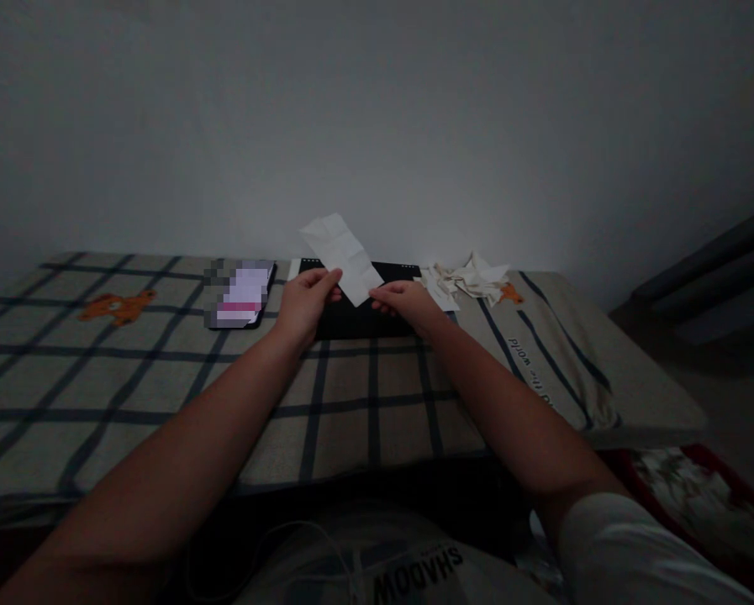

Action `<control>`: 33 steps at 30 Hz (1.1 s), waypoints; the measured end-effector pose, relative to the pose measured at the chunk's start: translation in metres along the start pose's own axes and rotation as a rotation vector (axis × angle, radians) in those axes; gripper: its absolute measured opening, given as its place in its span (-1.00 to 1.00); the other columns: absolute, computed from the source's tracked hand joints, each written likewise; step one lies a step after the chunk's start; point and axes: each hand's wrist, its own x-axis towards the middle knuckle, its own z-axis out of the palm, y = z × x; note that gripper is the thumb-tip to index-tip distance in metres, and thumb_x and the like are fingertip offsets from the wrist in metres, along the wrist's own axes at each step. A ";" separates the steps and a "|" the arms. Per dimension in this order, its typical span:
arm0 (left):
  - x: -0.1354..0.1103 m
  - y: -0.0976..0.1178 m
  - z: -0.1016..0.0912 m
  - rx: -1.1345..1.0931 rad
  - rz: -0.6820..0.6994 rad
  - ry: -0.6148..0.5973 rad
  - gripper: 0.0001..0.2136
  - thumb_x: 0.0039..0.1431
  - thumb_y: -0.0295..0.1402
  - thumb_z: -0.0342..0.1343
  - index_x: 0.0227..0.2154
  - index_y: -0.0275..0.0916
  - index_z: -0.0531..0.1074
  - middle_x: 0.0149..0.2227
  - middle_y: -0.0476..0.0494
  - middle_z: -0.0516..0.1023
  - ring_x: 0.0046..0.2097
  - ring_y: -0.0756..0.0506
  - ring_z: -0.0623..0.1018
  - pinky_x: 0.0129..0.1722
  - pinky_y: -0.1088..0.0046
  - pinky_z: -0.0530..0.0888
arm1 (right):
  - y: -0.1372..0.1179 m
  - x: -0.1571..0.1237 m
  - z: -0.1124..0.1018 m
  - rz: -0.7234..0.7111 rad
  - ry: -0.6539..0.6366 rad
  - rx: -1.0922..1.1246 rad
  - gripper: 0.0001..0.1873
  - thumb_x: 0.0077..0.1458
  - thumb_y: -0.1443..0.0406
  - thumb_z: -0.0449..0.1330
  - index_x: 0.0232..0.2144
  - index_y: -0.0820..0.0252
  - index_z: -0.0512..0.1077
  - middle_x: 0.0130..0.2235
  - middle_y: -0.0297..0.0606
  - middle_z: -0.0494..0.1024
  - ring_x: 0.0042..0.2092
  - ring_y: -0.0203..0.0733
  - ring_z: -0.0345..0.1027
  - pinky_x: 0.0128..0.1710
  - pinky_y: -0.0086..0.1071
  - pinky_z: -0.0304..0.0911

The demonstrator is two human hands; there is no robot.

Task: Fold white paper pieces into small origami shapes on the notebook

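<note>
A creased white slip of paper is held up, tilted, between my two hands. My left hand pinches its lower left edge between thumb and fingers. At the lower right corner, my right hand grips the paper with thumb and forefinger. Beneath both hands lies a flat black object with a row of small white marks along its far edge; its kind cannot be made out. Right of it sits a loose heap of crumpled whitish paper pieces.
A phone with a lit, blurred screen lies to the left on a checked cloth covering the table. Behind stands a plain wall. At lower right, a red container holds more crumpled whitish pieces. A thin white cable hangs near my lap.
</note>
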 end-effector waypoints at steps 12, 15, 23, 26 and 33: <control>0.003 -0.003 0.002 -0.264 -0.175 -0.007 -0.88 0.01 -0.38 0.25 -0.38 -0.30 0.49 -0.28 -0.12 0.55 -0.27 0.02 0.55 -0.15 0.50 0.49 | -0.005 -0.001 0.007 -0.098 0.165 0.040 -0.74 -0.01 0.16 0.23 -0.56 0.21 0.35 -0.51 -0.30 0.54 -0.52 -0.38 0.30 -0.53 -0.49 0.13; 0.005 0.000 0.000 -0.290 -0.181 0.030 -0.89 0.06 -0.39 0.21 -0.33 -0.28 0.48 -0.18 -0.16 0.56 -0.18 -0.02 0.57 -0.08 0.46 0.47 | -0.007 -0.004 0.006 -0.187 0.255 -0.114 -0.77 0.04 0.17 0.19 -0.54 0.19 0.34 -0.53 -0.31 0.52 -0.50 -0.33 0.34 -0.48 -0.46 0.15; -0.002 0.016 0.003 -0.249 -0.235 -0.115 -0.51 0.12 0.09 -0.03 -0.18 -0.25 0.41 -0.03 -0.33 0.50 0.03 -0.22 0.50 -0.09 0.28 0.50 | -0.010 -0.014 0.009 -0.442 0.268 -0.874 -0.76 0.11 0.32 0.07 -0.21 0.15 0.50 -0.29 -0.20 0.57 -0.26 -0.16 0.37 -0.27 -0.34 0.13; 0.001 0.012 0.002 -0.248 -0.240 -0.120 -0.52 0.11 0.09 -0.01 -0.15 -0.24 0.40 -0.03 -0.31 0.50 0.02 -0.23 0.50 -0.09 0.27 0.51 | -0.009 -0.016 0.011 -0.469 0.242 -0.960 -0.70 0.13 0.32 0.05 -0.12 0.12 0.49 -0.24 -0.17 0.56 -0.23 -0.14 0.37 -0.29 -0.33 0.11; 0.007 -0.009 -0.001 -0.230 -0.181 -0.038 -0.80 0.05 -0.50 0.11 -0.22 -0.26 0.42 -0.12 -0.15 0.56 -0.12 -0.06 0.55 -0.07 0.39 0.48 | -0.009 -0.017 0.008 -0.540 0.078 -1.008 -0.72 0.13 0.30 0.09 -0.12 0.11 0.50 -0.20 -0.22 0.57 -0.20 -0.15 0.34 -0.31 -0.34 0.07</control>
